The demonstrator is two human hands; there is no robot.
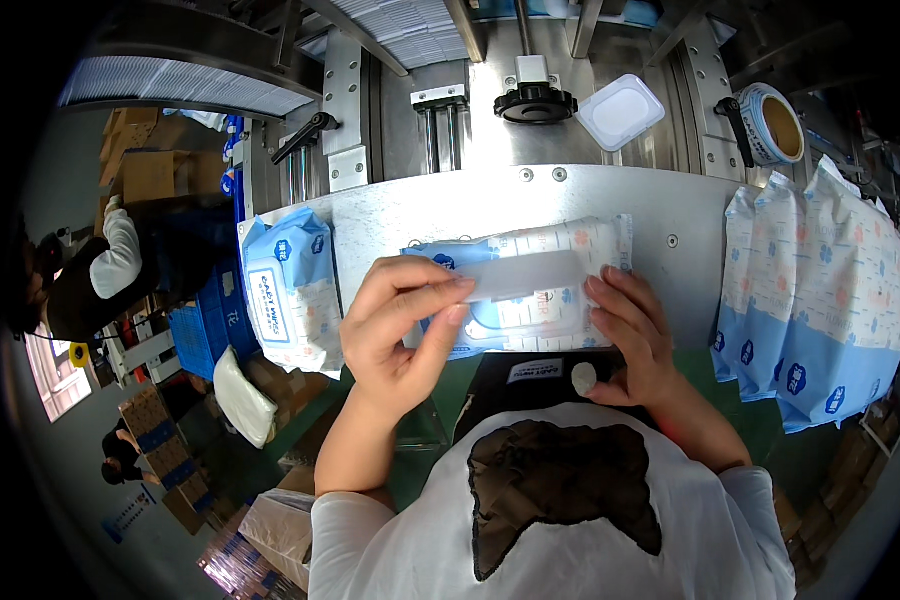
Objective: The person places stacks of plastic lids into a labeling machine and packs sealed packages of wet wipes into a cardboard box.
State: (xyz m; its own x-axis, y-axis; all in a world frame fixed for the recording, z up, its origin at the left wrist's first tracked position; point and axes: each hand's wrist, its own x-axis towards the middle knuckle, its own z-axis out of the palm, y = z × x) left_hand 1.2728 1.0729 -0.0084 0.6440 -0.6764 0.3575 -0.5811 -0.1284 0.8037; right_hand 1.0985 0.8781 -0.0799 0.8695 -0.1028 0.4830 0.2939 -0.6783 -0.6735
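A blue-and-white wet-wipe pack (530, 318) lies flat on the metal work surface (440, 205) in front of me. My left hand (402, 318) pinches a translucent white strip (525, 277) by its left end, held above the pack. My right hand (632, 335) rests on the pack's right edge with its fingers pressing down. A second pack (292, 288) leans at the left edge of the surface, apart from both hands.
Several upright packs (820, 300) stand in a row at the right. A white plastic lid (620, 112), a black knob (535, 103) and a tape roll (773, 124) sit on the machine behind. Other people (110, 265) work among cardboard boxes at the left.
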